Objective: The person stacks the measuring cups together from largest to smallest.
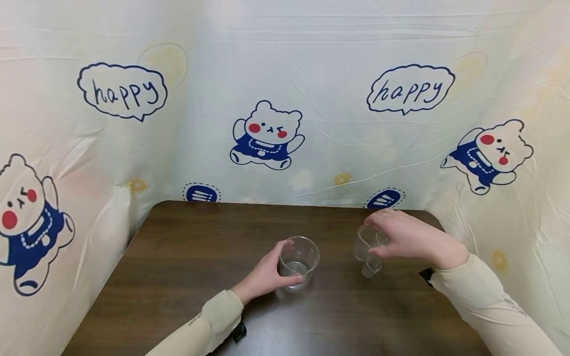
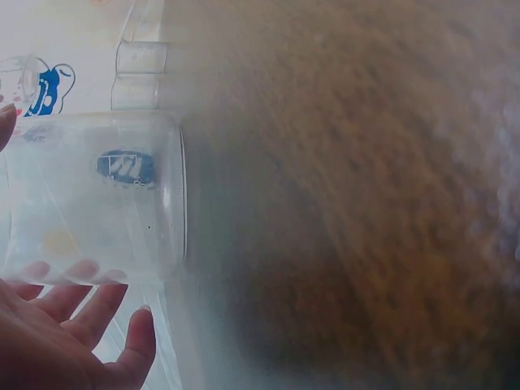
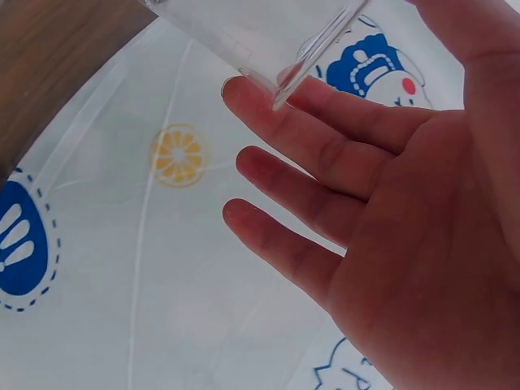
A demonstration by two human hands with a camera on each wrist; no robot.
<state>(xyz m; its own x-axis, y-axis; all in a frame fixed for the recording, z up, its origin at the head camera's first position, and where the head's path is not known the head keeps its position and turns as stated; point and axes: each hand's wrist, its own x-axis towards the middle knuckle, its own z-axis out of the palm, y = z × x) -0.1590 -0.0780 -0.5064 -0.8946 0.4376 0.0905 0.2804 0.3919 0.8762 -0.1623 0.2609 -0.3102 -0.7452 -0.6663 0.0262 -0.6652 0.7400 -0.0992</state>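
My left hand (image 1: 266,273) grips a clear glass beaker (image 1: 299,257) at the middle of the table, thumb on the near side and fingers round the far side. The left wrist view shows the beaker's base (image 2: 175,203) close to the tabletop. To the right, my right hand (image 1: 407,236) holds a smaller clear beaker (image 1: 364,241) by its rim, fingers above and thumb below. In the right wrist view this smaller beaker (image 3: 244,32) is slanted between thumb and fingertips. Just below it in the head view are two small clear cylinders (image 1: 368,270), partly overlapping each other.
The dark wood table (image 1: 187,257) spans the front of the scene. A pale printed curtain (image 1: 329,64) hangs behind it and along both sides. A black strap end (image 1: 239,331) hangs at the left sleeve, another (image 1: 426,276) at the right.
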